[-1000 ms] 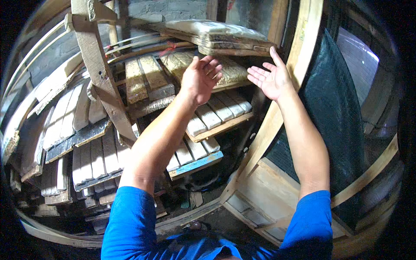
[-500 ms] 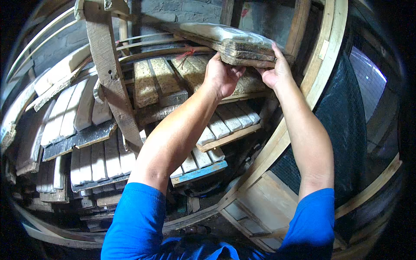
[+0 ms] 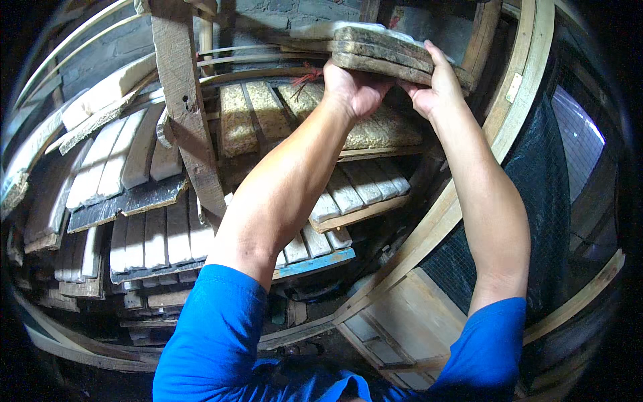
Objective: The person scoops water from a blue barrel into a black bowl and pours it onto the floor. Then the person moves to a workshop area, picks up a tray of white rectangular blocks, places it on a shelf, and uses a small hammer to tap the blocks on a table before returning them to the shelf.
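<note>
Both arms raised toward the top of a wooden rack [image 3: 184, 114]. Left hand [image 3: 355, 90] closed under the near edge of a stack of flat boards [image 3: 382, 50], fingers curled beneath it, knuckles facing the camera. Right hand [image 3: 435, 87] clamped on the same stack just beside the left, thumb up along the edge and over the top, palm pressed against the side. Each grip pinching the boards, neither spread. Stack sitting high on the rack, at the top middle of the view, tilted a little, its far end hidden behind a wooden beam [image 3: 485, 40]. Boards dark, rough and worn, lying one on another; exact count hard to tell.

Just below the hands, a shelf of pale speckled slabs [image 3: 258, 117] lying side by side on thin slats. Lower still, rows of whitish blocks [image 3: 348, 194] on a wooden tray, and under that a tray with a blue edge [image 3: 315, 262]. More rows of whitish blocks [image 3: 134, 161] to the left of the thick upright post, on dark trays, going down into shadow. A bit of red string [image 3: 307, 77] near the left wrist. Dark netting [image 3: 536, 201] stretched over a curved wooden frame on the right. Blue sleeves [image 3: 214, 335] at the bottom edge.
</note>
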Available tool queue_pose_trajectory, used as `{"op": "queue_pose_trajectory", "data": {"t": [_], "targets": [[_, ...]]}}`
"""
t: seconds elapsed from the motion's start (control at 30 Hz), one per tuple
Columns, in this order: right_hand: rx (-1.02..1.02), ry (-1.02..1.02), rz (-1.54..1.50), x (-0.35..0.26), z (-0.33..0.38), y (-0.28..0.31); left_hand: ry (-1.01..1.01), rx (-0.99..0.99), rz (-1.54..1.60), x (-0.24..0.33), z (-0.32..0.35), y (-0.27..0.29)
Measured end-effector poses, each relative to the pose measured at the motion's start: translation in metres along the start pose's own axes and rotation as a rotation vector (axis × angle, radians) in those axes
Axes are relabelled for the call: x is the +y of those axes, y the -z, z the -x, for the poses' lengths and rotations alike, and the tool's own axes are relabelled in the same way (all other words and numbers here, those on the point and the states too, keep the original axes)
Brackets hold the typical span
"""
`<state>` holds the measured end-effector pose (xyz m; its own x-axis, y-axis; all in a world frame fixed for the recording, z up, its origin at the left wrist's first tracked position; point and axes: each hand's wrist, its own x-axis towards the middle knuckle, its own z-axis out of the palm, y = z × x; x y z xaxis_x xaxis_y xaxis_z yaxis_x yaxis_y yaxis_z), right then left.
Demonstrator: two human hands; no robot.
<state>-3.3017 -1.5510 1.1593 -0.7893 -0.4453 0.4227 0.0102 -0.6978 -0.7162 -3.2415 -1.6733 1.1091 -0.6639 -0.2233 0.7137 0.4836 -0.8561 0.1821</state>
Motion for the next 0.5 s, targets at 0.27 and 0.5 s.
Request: {"op": "queue_pose_trajectory", "data": {"t": [0.27,0.5], "targets": [[-0.016,0.016,-0.012,0.010,0.016,-0.019,-0.066,-0.100,0.101,0.015,-0.038,0.019],[0.009,0.049,0.002,0.018,0.030,-0.013,-0.103,-0.257,-0.164,0.008,-0.052,0.045]]}}
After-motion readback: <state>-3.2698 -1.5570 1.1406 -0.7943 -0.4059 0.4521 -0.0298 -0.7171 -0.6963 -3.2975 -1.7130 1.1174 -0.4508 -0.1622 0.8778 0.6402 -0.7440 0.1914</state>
